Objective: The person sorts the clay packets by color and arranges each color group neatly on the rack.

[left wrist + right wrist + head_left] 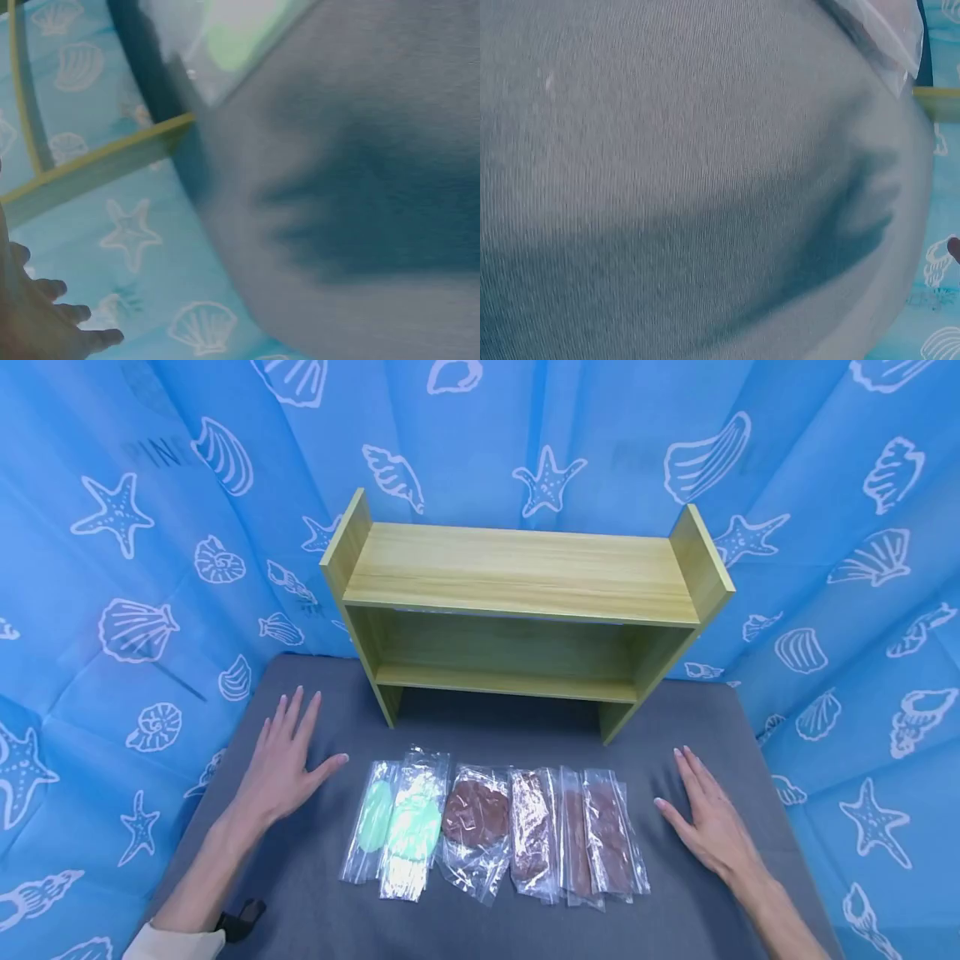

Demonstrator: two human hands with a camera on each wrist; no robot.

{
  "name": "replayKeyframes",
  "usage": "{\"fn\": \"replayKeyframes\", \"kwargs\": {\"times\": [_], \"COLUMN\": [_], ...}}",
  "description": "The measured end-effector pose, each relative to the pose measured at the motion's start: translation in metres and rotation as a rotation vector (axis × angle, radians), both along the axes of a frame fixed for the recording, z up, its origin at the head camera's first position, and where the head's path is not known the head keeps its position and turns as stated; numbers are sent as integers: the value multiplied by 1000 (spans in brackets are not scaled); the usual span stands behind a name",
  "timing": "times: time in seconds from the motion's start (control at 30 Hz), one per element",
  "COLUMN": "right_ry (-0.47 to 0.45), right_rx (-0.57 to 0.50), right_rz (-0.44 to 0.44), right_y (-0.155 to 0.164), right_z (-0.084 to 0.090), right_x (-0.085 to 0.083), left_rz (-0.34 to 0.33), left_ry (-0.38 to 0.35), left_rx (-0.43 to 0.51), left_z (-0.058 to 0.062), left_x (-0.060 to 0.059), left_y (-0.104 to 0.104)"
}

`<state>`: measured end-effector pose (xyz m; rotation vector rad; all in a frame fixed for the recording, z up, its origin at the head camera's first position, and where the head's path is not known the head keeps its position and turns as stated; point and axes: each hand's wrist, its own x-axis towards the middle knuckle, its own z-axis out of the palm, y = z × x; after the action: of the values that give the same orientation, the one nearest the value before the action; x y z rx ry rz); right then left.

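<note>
**Separate before lifting**

A row of clear, glossy plastic bags (477,822) holding flat pale-green and brown pieces lies at the lower centre of the frame, on the grey, fabric-textured counter (315,893). The two bags at the row's right end overlap, so lifting one carelessly might drag its neighbour; pinching a single bag by a free edge should be surer than scooping. The thin plastic would probably sag or slip, so a second hand beneath may help. The person's bare left hand (281,768), left of the row, and bare right hand (708,822), right of it, are both released, fingers extended. Towards the upper centre, the two-tier, pale yellow wooden shelf (517,572) calls for care around its raised side panels.
</note>
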<state>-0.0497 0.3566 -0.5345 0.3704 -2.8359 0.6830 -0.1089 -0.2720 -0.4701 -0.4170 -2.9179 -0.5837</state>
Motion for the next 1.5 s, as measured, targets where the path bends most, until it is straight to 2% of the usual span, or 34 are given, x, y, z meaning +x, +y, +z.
{"fn": "replayKeyframes", "kwargs": {"times": [0.27,0.43,0.6,0.77,0.9,1.0,1.2,1.37,1.5], "right_ry": [-78,-109,-170,-254,-322,-401,-582,-622,-610], "right_rx": [-162,-246,-351,-384,-397,-412,-483,-450,-400], "right_rz": [-36,-62,-72,-121,-174,-210,-256,-298,-290], "right_y": [-20,-31,-39,-48,-50,-51,-58,-63,-68], "right_z": [-2,-4,-9,-13,-15,-13,-7,-6,-7], "right_x": [8,15,19,21,22,24,26,25,24], "left_rz": [-50,-103,-175,-223,-269,-290,-294,-334,-357], "left_ry": [-64,-80,31,166,244,223,115,114,144], "left_rx": [97,219,364,518,667,761,954,1092,1125], "left_z": [29,43,52,61,89,109,108,112,122], "left_x": [-12,-20,-33,-47,-44,-43,-60,-69,-71], "left_y": [13,19,27,33,47,56,52,51,53]}}
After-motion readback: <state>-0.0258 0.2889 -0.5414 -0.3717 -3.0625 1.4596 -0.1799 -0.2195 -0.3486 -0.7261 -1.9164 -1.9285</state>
